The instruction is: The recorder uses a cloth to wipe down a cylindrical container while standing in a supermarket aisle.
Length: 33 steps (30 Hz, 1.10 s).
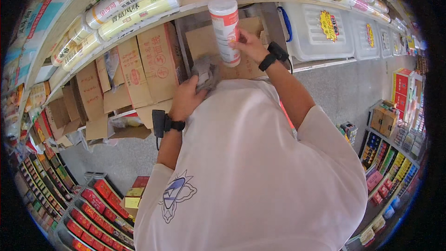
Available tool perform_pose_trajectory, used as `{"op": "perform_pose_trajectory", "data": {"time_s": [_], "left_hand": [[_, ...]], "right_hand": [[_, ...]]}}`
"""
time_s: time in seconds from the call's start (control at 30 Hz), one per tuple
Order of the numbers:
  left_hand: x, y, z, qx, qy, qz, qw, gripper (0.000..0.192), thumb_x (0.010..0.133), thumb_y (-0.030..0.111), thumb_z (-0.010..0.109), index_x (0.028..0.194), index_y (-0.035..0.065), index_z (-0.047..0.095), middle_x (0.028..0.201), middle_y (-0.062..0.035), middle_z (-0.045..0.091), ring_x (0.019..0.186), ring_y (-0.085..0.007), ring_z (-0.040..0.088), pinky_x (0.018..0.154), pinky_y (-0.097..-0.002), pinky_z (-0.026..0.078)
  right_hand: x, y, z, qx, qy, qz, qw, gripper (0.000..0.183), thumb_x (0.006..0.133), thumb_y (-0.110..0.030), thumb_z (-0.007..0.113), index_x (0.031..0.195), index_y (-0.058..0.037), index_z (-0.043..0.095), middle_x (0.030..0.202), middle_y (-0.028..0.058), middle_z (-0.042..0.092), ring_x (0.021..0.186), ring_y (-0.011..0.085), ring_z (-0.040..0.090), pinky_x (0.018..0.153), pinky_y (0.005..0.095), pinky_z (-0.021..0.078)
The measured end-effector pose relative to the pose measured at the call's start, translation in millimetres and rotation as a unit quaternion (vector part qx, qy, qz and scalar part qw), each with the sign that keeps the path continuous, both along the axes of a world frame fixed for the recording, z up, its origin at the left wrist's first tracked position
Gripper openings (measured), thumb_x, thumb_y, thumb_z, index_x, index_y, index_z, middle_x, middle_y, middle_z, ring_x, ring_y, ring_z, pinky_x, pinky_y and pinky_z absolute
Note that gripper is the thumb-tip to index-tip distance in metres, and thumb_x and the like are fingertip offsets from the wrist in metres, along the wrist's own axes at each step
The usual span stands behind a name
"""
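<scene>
My right hand grips a white-and-red cylindrical pack from its right side; the pack stands nearly upright, its rounded pale top towards me. Crumpled in my left hand is a grey cloth, just below and left of the pack. Behind both hands lies a brown cardboard box on the lower level of the shelf. Each wrist wears a black strap with a small device. What the pack holds is not visible.
Wrapped noodle packs line the upper shelf above my hands. Cardboard cartons with red print stand at left. Lidded translucent bins with price tags sit at right. Stocked racks stand behind me on the grey floor.
</scene>
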State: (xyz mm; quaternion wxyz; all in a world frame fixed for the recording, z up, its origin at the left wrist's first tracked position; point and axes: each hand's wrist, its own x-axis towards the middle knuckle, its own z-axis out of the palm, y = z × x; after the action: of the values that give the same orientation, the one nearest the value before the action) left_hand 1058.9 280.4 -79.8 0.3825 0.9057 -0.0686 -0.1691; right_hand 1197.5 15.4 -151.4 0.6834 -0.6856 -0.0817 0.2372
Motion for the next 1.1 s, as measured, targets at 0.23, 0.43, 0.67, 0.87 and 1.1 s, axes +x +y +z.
{"op": "perform_pose_trajectory", "data": {"time_s": [0.23, 0.43, 0.67, 0.87, 1.1], "left_hand": [[7, -3, 6, 0.018, 0.004, -0.013, 1.0, 0.032, 0.077, 0.019, 0.068, 0.094, -0.0007, 0.048, 0.084, -0.0248, 0.059, 0.082, -0.0441, 0.059, 0.069, -0.0496, 0.046], [9, -4, 1, 0.034, -0.01, -0.037, 0.999, 0.031, 0.077, 0.019, 0.068, 0.093, 0.0001, 0.049, 0.086, -0.026, 0.061, 0.083, -0.0442, 0.06, 0.07, -0.0504, 0.047], [10, -4, -1, 0.027, 0.006, -0.023, 0.999, 0.031, 0.077, 0.018, 0.069, 0.093, 0.0005, 0.049, 0.085, -0.026, 0.06, 0.082, -0.0441, 0.06, 0.069, -0.0499, 0.047], [8, -4, -3, 0.01, 0.014, -0.033, 0.999, 0.031, 0.077, 0.018, 0.069, 0.093, 0.0001, 0.049, 0.084, -0.0255, 0.06, 0.081, -0.0438, 0.059, 0.07, -0.0493, 0.046], [8, -5, 0, 0.032, 0.018, -0.044, 0.998, 0.033, 0.078, 0.02, 0.068, 0.097, -0.0014, 0.05, 0.088, -0.0268, 0.06, 0.086, -0.0438, 0.059, 0.073, -0.0492, 0.047]], "right_hand": [[-7, 10, 5, -0.046, -0.053, -0.021, 0.997, 0.062, 0.083, -0.014, 0.072, 0.136, -0.0015, 0.04, 0.124, 0.0077, 0.056, 0.112, 0.0158, 0.054, 0.098, 0.0332, 0.0437], [-18, 9, 7, 0.007, -0.014, 0.017, 1.0, 0.079, 0.077, -0.015, 0.077, 0.139, -0.0012, 0.031, 0.13, 0.0109, 0.051, 0.116, 0.0195, 0.052, 0.1, 0.0354, 0.043], [-47, 4, -12, -0.287, -0.141, -0.102, 0.942, 0.061, 0.078, -0.037, 0.074, 0.123, -0.0028, 0.051, 0.116, 0.017, 0.061, 0.104, 0.0259, 0.061, 0.089, 0.034, 0.0479], [-89, -41, 10, -0.351, -0.255, 0.2, 0.879, 0.032, 0.078, -0.033, 0.064, 0.066, -0.0034, 0.063, 0.067, 0.0177, 0.063, 0.062, 0.037, 0.061, 0.058, 0.0468, 0.046], [-133, -88, 74, -0.385, -0.081, 0.379, 0.838, 0.02, 0.072, -0.023, 0.062, 0.072, -0.0038, 0.068, 0.07, 0.0203, 0.063, 0.067, 0.0397, 0.061, 0.065, 0.047, 0.0481]]}}
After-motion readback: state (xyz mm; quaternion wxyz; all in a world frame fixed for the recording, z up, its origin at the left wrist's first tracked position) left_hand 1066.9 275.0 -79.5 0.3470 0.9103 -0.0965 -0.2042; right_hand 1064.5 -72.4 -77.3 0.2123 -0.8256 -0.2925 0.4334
